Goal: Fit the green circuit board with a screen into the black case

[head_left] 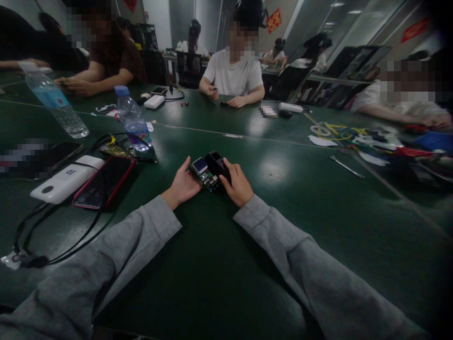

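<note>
My left hand (pixel 184 184) holds a small green circuit board (pixel 204 175) with a little square screen at its upper end. In my right hand (pixel 238 182) is a black rectangular case (pixel 216 164), its thumb and fingers closed on the near right side. Board and case are side by side above the table, close together or overlapping; I cannot tell whether they are joined. The left fingers run beneath the board and are partly hidden.
On the left lie a red-edged phone (pixel 106 182), a white power bank (pixel 67 179), black cables (pixel 78 245) and two water bottles (pixel 132 120). To the right are a wrench (pixel 346 167) and a pile of coloured parts (pixel 375 137). Other people sit around the green table (pixel 212 274).
</note>
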Tool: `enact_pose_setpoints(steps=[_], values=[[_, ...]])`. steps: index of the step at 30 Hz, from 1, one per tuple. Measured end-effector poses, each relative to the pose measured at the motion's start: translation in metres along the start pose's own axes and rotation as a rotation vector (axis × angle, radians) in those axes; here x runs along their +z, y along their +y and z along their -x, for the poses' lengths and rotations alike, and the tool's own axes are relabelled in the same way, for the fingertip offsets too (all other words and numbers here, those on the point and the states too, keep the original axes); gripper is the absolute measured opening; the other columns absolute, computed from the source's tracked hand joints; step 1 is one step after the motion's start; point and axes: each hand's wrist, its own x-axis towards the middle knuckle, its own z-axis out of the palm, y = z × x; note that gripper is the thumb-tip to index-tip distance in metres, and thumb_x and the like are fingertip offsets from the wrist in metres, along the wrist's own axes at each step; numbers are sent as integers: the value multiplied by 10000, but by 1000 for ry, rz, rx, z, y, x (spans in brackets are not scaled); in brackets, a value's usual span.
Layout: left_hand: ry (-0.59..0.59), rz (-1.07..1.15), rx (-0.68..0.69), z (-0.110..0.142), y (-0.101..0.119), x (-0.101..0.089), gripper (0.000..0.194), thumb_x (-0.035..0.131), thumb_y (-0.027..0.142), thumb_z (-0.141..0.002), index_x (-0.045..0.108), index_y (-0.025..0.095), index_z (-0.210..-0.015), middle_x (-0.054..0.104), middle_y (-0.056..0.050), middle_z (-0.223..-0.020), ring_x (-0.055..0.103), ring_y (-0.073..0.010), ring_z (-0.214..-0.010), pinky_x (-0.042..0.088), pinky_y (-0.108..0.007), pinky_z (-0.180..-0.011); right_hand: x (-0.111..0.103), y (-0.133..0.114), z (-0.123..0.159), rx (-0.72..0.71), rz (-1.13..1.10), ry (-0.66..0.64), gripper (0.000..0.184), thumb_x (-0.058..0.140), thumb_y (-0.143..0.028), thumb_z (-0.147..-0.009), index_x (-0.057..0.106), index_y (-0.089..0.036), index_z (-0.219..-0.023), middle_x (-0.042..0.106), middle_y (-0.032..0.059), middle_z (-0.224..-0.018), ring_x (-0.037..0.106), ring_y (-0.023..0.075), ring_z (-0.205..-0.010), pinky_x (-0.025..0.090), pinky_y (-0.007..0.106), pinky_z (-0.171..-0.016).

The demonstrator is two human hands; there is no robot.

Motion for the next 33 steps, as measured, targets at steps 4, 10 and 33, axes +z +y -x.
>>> enact_pose_setpoints(steps=[4,10,33], values=[[14,0,8,1,0,2,407,477,444,-900,602,134,-1132,708,-119,-908,659,-267,-956,416,-426,-974,1,2,0,6,-8,23,629,365,-548,-952,281,-238,-1492,488,133,-1156,542,290,-1058,522,493,-916],[8,3,4,2,0,2,396,475,443,-903,614,129,-1100,707,-118,-887,663,-261,-927,422,-419,-962,0,3,0,39,-18,43,610,359,-562,-950,323,-237,-1465,488,132,-1172,540,289,-1075,514,498,-927],[42,-27,14,5,-1,8,490,446,454,-915,534,127,-1270,706,-135,-1023,649,-280,-1028,393,-439,-1011,-4,0,-1,97,-69,76,559,319,-594,-956,499,-189,-1296,570,145,-1170,568,279,-1118,479,496,-986]])
